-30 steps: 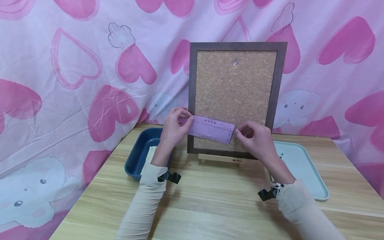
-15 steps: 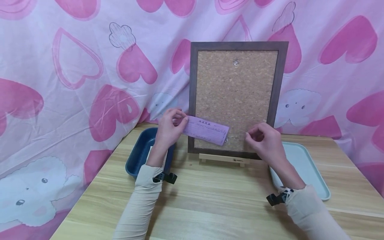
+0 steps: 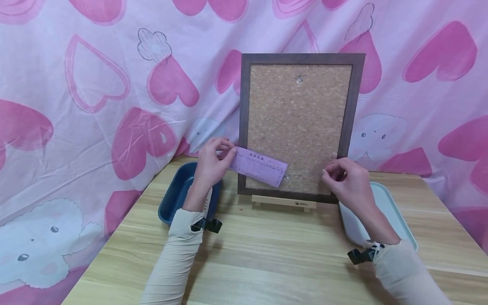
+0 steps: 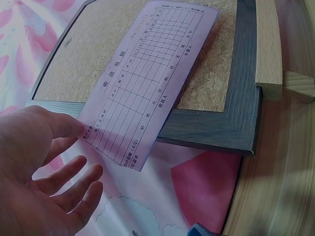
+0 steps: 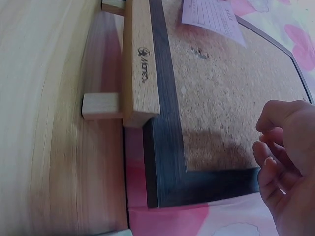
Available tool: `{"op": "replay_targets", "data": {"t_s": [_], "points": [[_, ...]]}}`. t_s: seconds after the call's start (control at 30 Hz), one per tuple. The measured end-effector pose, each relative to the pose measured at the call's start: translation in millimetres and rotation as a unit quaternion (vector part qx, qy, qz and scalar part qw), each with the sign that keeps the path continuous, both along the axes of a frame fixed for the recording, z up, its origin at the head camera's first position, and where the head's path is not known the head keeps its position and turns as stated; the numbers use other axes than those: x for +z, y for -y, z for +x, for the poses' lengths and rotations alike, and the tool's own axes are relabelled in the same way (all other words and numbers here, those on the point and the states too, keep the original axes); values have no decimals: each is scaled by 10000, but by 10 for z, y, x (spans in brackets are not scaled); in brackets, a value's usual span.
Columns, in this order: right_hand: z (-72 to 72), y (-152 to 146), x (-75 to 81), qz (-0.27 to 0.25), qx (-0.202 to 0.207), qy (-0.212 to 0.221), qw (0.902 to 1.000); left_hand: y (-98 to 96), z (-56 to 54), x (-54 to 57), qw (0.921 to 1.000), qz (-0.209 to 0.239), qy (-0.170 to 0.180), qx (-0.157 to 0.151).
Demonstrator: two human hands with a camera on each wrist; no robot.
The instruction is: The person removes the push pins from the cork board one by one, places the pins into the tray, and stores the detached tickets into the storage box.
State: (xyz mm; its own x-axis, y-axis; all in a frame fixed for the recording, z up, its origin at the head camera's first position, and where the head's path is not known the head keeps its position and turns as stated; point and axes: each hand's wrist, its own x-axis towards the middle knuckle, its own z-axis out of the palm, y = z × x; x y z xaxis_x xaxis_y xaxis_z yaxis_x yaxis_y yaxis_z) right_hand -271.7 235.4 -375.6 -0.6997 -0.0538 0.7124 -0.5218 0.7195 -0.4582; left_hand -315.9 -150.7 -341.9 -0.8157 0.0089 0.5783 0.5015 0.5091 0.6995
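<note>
The purple printed receipt slip (image 3: 258, 166) hangs tilted in front of the cork board's lower left. My left hand (image 3: 213, 161) pinches its left end; in the left wrist view thumb and index finger grip the slip's corner, the other fingers loosely bent. The cork board (image 3: 297, 114), in a dark wooden frame, stands upright on a small wooden easel. My right hand (image 3: 348, 180) is by the frame's lower right, thumb and fingers pinched together around a tiny pale object at their tips, its kind too small to tell. In the right wrist view those fingertips are partly hidden.
A dark blue bin (image 3: 163, 207) with pale paper in it stands left, behind my left wrist. A pale green tray (image 3: 400, 216) lies right, partly covered by my right forearm. Silvery marks (image 3: 299, 79) show near the board's top. A pink heart-print cloth (image 3: 152, 127) hangs behind.
My left hand has drawn the slip leftward and tilted it more, baring a silvery mark low on the board. My right hand has moved right, away from the slip's right edge.
</note>
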Motion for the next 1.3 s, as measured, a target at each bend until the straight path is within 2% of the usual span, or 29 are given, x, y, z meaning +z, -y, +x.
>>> {"op": "replay_targets", "data": {"t_s": [0.17,0.37,0.77,0.9,1.1,1.3], "points": [[11,-75,5,20,-43,-50,10000,34,27,17,9998,-114,145,75],[11,-191,-8,-32,-209,-91,9997,114,40,12,9997,-171,190,19],[18,-332,-36,-254,-439,18,9987,405,94,-35,9975,-430,497,259],[17,-365,-31,-351,-477,30,9982,475,103,-41,9977,-425,405,326],[36,-439,4,-454,-656,283,9964,534,99,-30,9983,-309,334,358],[48,-537,59,-486,-871,477,9939,576,87,-15,9981,-229,223,534]]}}
